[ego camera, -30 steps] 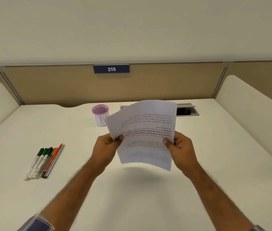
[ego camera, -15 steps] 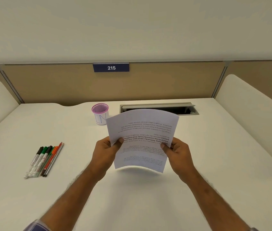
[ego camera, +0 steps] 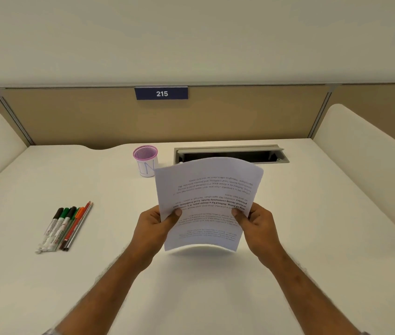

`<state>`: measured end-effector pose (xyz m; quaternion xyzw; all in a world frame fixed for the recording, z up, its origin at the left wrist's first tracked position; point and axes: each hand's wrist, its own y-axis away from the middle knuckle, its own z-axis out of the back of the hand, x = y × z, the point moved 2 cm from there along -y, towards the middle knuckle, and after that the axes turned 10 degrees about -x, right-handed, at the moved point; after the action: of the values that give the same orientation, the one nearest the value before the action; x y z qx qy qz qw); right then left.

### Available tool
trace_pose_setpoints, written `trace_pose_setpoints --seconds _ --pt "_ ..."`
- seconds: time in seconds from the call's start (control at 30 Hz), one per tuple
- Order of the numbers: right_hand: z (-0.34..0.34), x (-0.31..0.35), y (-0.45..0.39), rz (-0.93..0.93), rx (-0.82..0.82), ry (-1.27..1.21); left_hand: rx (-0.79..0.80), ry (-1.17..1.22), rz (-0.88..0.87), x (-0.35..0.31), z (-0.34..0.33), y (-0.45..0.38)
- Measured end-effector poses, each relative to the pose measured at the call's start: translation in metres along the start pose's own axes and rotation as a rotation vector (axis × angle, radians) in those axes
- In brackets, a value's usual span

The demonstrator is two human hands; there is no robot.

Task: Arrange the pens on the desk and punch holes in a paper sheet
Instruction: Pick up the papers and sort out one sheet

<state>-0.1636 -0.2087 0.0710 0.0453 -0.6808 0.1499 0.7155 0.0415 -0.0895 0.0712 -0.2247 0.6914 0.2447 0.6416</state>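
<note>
Head view: paper sheet between both hands

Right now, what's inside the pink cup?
The pink cup looks empty near its rim; its bottom is hidden. The pens lie on the desk, far left of it.

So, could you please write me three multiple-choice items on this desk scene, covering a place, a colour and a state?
1. Where do the pens lie?
A. in the cup
B. on the desk, to the left of the hands
C. under the sheet

2. What colour is the cup rim?
A. pink
B. black
C. blue

3. How is the paper sheet held?
A. flat on the desk
B. by one hand
C. by both hands, above the desk

Answers: B, they lie in a row on the desk; A, the mesh rim is pink; C, the left hand and right hand pinch its sides.
</note>
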Motion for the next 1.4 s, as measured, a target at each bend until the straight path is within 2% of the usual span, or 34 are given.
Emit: trace_pose_setpoints --seconds 0.1,0.3,0.47,0.6,0.73,0.83,0.97,1.1,1.4 --pt "0.0 -0.012 0.0 -0.055 0.039 0.072 0.006 -0.042 0.075 0.012 0.003 0.003" --pt "0.0 -0.02 0.001 -0.043 0.023 0.062 -0.029 -0.054 -0.009 0.015 0.006 0.004" --pt "-0.002 -0.028 0.004 -0.088 0.157 0.189 -0.003 -0.111 0.056 0.023 0.01 0.006" --pt "-0.001 -0.03 0.005 -0.074 0.119 0.19 -0.03 -0.103 0.025 0.025 0.015 0.008" --pt "-0.001 -0.038 0.008 -0.125 0.193 0.228 -0.025 -0.112 0.039 0.028 0.011 0.013" --pt "0.001 -0.038 0.007 -0.125 0.169 0.228 -0.072 -0.145 -0.01 0.028 0.01 0.014" --pt "0.003 -0.044 0.007 -0.159 0.19 0.258 -0.04 -0.17 0.005 0.03 0.009 0.015" --pt "0.005 -0.047 0.009 -0.141 0.147 0.24 -0.074 -0.188 -0.038 0.031 0.009 0.017" --pt "0.006 -0.054 0.017 -0.139 0.127 0.298 -0.085 -0.215 -0.02 0.034 0.006 0.019"
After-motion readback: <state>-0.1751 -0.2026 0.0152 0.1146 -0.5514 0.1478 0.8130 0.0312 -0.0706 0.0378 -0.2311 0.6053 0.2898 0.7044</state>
